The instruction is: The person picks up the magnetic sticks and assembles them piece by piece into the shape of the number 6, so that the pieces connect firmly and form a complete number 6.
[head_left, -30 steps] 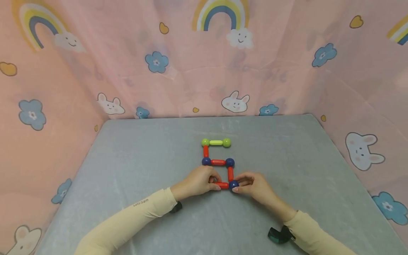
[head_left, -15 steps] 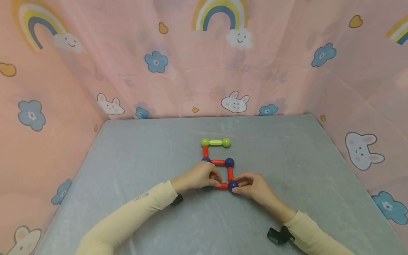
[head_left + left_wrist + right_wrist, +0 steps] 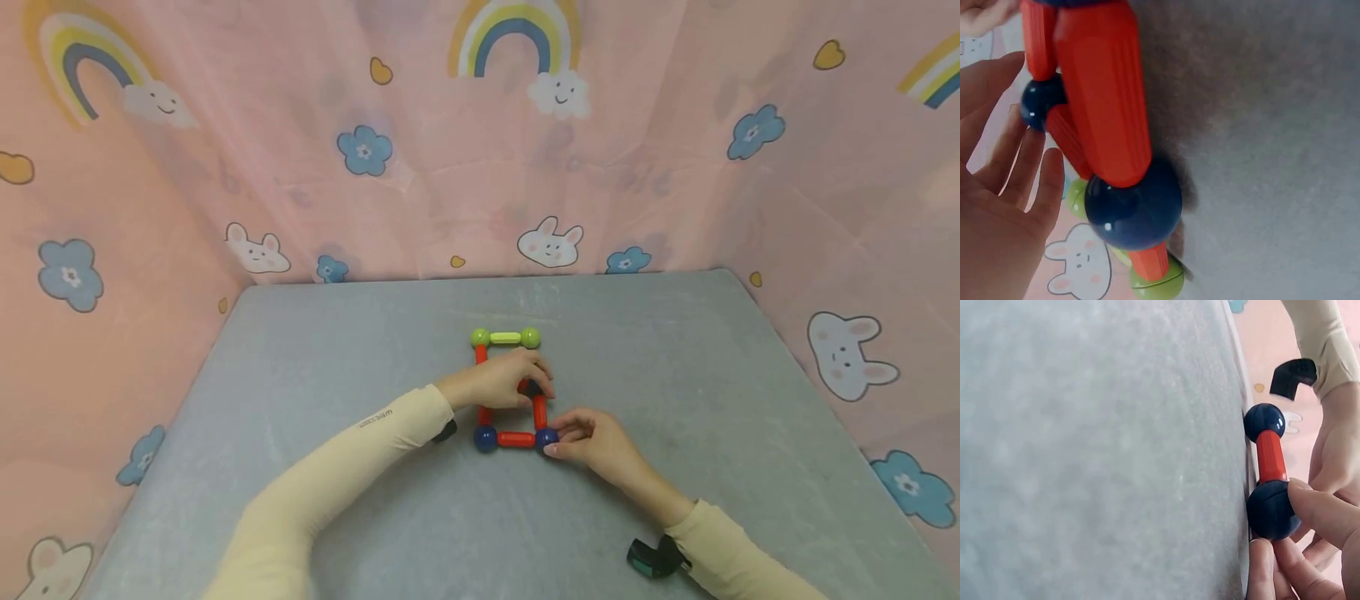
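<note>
A magnetic stick-and-ball figure lies on the grey table. Its red sticks and dark blue balls form a square; another red stick leads from it to a light green stick between two green balls. My left hand reaches across the square and holds the far right blue ball with its fingertips, partly covering the square's far side. My right hand pinches the near right blue ball between thumb and fingers.
The grey table meets a pink printed cloth at the back and sides. Black wrist devices hang under both sleeves, low over the table.
My left hand has moved from the square's near left part to its far right ball, uncovering the near left ball and the left red stick. The right hand keeps its pinch.
</note>
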`<action>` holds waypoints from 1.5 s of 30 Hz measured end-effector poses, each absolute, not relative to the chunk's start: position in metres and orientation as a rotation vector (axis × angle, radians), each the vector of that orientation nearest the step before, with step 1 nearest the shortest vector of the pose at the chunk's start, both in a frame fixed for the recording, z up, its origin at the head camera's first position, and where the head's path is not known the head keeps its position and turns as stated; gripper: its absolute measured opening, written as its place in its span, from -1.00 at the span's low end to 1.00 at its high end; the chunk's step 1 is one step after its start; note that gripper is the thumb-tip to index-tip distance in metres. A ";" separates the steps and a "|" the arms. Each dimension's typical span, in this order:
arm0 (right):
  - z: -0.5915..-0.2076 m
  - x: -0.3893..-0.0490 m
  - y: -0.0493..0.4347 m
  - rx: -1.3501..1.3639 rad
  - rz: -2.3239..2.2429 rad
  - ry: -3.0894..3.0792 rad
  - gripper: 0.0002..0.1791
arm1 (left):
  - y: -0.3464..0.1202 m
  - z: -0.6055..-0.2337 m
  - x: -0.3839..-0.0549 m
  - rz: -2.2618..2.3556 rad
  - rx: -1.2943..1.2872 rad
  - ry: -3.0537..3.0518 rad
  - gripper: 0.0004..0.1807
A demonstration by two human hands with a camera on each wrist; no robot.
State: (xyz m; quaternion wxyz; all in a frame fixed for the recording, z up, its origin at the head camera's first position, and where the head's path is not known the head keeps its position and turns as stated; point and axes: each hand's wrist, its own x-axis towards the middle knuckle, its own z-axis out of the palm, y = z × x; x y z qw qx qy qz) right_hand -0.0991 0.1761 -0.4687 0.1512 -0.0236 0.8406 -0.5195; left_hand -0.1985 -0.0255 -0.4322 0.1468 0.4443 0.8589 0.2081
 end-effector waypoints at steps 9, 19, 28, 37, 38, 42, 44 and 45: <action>-0.468 -0.098 0.177 -0.058 -1.474 2.443 -0.59 | -0.017 -0.439 -0.202 0.540 1.281 2.417 -0.70; -0.467 -0.096 0.176 -0.052 -1.477 2.447 -0.58 | -0.015 -0.442 -0.206 0.564 1.270 2.406 -0.71; -0.467 -0.096 0.175 -0.049 -1.479 2.445 -0.58 | -0.016 -0.442 -0.206 0.612 1.257 2.390 -0.70; -0.468 -0.097 0.175 -0.049 -1.495 2.439 -0.58 | -0.018 -0.442 -0.207 0.658 1.249 2.363 -0.70; -0.468 -0.097 0.175 -0.048 -1.497 2.439 -0.58 | -0.018 -0.442 -0.207 0.663 1.247 2.360 -0.69; -0.468 -0.098 0.175 -0.050 -1.500 2.442 -0.59 | -0.019 -0.443 -0.208 0.691 1.246 2.339 -0.69; -0.468 -0.097 0.175 -0.050 -1.495 2.444 -0.58 | -0.019 -0.443 -0.209 0.699 1.246 2.324 -0.68; -0.468 -0.097 0.175 -0.049 -1.492 2.445 -0.58 | -0.019 -0.444 -0.210 0.702 1.243 2.317 -0.68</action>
